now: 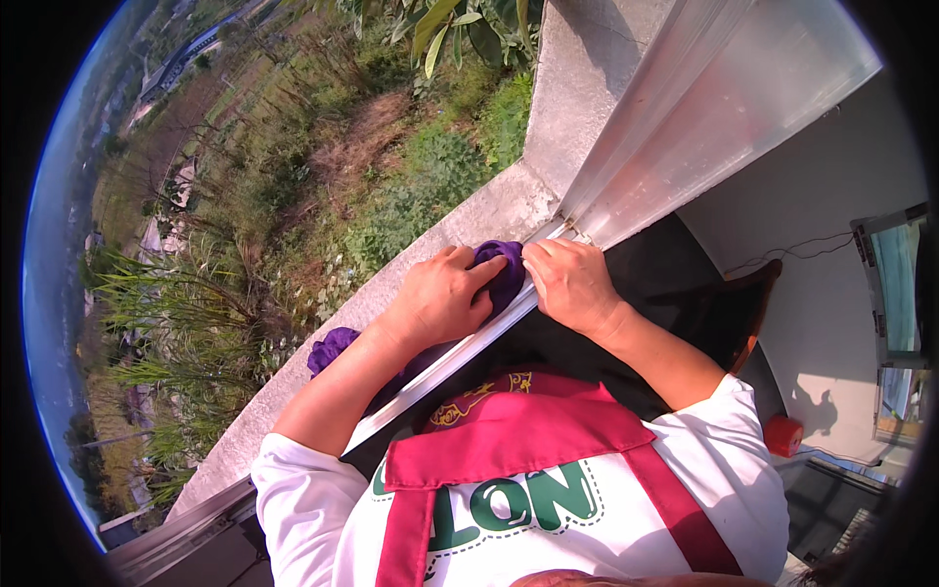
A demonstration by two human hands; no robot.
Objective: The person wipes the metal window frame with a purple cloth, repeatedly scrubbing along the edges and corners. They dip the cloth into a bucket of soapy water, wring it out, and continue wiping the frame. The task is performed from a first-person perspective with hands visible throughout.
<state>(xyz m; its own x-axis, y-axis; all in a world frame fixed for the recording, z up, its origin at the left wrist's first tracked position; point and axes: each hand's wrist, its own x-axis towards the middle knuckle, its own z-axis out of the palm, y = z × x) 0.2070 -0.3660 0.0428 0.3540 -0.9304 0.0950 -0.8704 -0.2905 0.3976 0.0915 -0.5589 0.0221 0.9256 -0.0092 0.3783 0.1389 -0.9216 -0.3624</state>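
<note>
A purple cloth (501,282) lies bunched along the window's metal bottom track (433,374) and the outer concrete sill. My left hand (447,293) grips a wad of it near the corner of the frame, its index finger stretched over the top. Another bunched part of purple cloth shows beyond my left forearm. My right hand (568,279) has its fingers curled down on the track beside the wad, close to the foot of the sliding window sash (704,125). Its fingertips are hidden, so whether they pinch the cloth cannot be told.
The concrete sill (242,433) runs diagonally, with a drop to plants and shrubs outside. Leaves (462,37) hang near the top. Indoors, a dark chair-like thing with a wooden edge (748,345) and a red round object (783,435) stand at the right, near thin wires.
</note>
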